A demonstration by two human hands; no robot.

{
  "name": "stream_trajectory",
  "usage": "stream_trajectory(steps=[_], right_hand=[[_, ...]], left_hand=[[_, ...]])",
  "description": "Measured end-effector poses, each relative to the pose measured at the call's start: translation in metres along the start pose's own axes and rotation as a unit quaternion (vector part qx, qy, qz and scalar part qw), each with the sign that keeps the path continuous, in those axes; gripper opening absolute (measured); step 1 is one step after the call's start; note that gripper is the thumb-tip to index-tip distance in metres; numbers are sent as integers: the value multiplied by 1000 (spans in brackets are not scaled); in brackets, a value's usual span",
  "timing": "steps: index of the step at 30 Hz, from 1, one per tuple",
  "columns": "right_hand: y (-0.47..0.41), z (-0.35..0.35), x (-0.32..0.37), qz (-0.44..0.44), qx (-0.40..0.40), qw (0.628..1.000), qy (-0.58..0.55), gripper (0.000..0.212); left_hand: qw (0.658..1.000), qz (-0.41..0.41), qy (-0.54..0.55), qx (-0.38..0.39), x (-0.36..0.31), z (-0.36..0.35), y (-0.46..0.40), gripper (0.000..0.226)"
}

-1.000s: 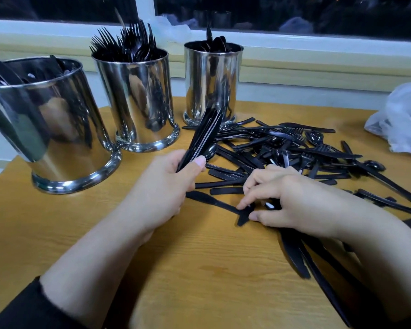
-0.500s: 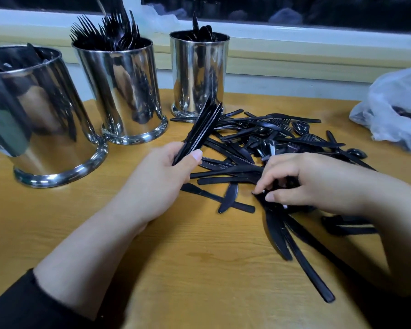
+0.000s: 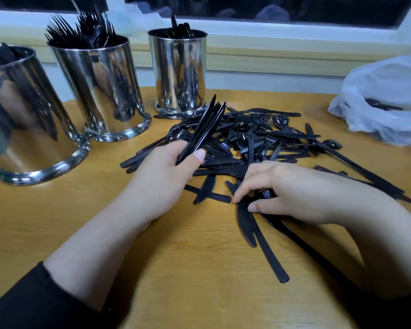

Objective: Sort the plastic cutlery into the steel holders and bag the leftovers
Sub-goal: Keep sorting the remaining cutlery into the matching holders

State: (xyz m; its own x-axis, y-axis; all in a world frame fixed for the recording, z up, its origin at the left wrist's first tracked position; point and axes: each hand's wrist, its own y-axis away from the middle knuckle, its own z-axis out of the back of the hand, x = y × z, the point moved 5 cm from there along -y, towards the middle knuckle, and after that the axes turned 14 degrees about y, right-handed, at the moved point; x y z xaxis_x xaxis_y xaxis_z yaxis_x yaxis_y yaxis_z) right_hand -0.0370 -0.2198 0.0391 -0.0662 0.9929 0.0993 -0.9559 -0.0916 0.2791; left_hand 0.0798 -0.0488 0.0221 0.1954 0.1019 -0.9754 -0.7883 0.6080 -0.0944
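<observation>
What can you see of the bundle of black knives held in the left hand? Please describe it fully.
The bundle of knives is several thin, glossy black pieces that look like plastic, stacked flat against each other. It tilts up and to the right, its tips fanning slightly toward the right steel holder without touching it. The left hand grips its lower end, thumb pressed on the near side, above the loose cutlery pile. An exact count is not possible.

Even indoor light, dark window, bright reflections on the steel holders (image 3: 100, 89), wide-angle bending at edges, slight softness
</observation>
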Motion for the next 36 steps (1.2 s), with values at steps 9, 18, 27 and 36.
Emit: stream_trajectory(steps=[9,18,27,36], right_hand=[[-9,-4,10,46,-61,997,15,22],[-19,-3,23,81,-224,969,60,25],[3,30,10,-38,-418,872,-251,13],[-17,20,4,-96,-346,734,-576,11]], left_hand=[[1000,1,-7,-18,1,2,-2,37],[997,8,59,-42,5,10,-4,30],[983,32,169,-70,-4,10,2,25],[982,44,183,25,-15,-9,9,26]])
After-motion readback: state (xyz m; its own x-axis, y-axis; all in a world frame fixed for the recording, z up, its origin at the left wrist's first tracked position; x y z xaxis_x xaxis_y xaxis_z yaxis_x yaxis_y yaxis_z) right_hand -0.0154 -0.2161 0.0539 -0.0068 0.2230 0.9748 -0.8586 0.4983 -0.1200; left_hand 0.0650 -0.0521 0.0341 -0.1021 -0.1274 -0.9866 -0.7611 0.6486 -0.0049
